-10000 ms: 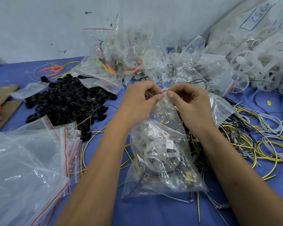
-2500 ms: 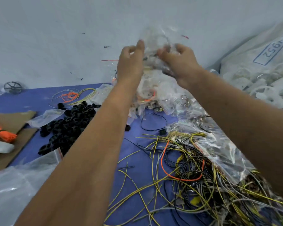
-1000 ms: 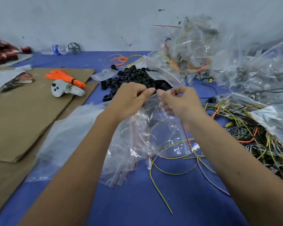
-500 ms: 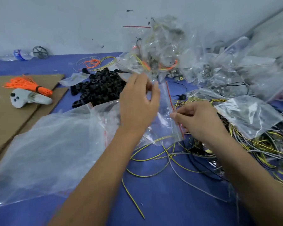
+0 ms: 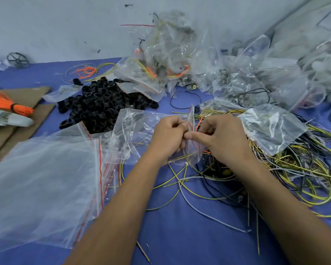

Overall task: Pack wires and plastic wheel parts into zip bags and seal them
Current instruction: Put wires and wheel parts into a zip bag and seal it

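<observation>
One empty zip bag (image 5: 191, 131) stands upright over the middle of the blue worktop (image 5: 180, 236), its red seal line running between two hands. The left hand (image 5: 167, 137) and the right hand (image 5: 221, 137) each pinch its mouth with curled fingers. One stack of flat bags (image 5: 46, 180) lies toward the left edge, loose wires (image 5: 304, 169) toward the right. One heap of black rings (image 5: 101, 109) and one heap of filled bags (image 5: 170, 60) sit by the far edge.
</observation>
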Action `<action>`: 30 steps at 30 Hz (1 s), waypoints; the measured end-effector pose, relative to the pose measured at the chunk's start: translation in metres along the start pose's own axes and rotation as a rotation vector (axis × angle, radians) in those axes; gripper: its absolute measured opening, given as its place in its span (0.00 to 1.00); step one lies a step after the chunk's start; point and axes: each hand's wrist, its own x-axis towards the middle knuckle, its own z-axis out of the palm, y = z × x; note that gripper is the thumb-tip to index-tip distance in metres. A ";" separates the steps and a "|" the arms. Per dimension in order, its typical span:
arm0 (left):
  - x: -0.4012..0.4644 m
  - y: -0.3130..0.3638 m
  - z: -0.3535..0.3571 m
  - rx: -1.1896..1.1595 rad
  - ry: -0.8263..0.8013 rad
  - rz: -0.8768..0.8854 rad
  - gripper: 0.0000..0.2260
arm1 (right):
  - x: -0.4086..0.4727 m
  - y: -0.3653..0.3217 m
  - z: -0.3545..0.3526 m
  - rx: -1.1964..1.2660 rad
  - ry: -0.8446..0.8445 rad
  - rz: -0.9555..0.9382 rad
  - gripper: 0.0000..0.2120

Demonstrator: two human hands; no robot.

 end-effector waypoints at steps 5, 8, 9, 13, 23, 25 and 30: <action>0.003 -0.001 -0.003 -0.062 0.018 -0.018 0.13 | -0.001 -0.002 0.001 0.092 -0.008 -0.069 0.17; 0.003 -0.001 -0.003 -0.036 0.038 -0.036 0.13 | -0.003 -0.003 0.003 0.112 -0.009 -0.099 0.16; 0.003 0.000 -0.003 -0.043 0.040 -0.041 0.14 | -0.004 -0.002 0.002 0.124 -0.014 -0.106 0.16; 0.004 0.000 -0.005 -0.043 0.035 -0.053 0.08 | -0.003 -0.002 0.002 0.082 -0.038 -0.171 0.16; 0.009 -0.002 -0.032 -0.113 0.521 -0.026 0.06 | 0.012 0.012 -0.004 -0.246 0.113 0.018 0.17; 0.009 -0.004 -0.031 -0.066 0.542 0.011 0.08 | 0.023 0.005 -0.004 -0.161 0.199 0.014 0.17; 0.007 -0.007 -0.015 0.165 0.465 0.128 0.11 | 0.073 0.005 0.003 -0.572 -0.014 -0.040 0.09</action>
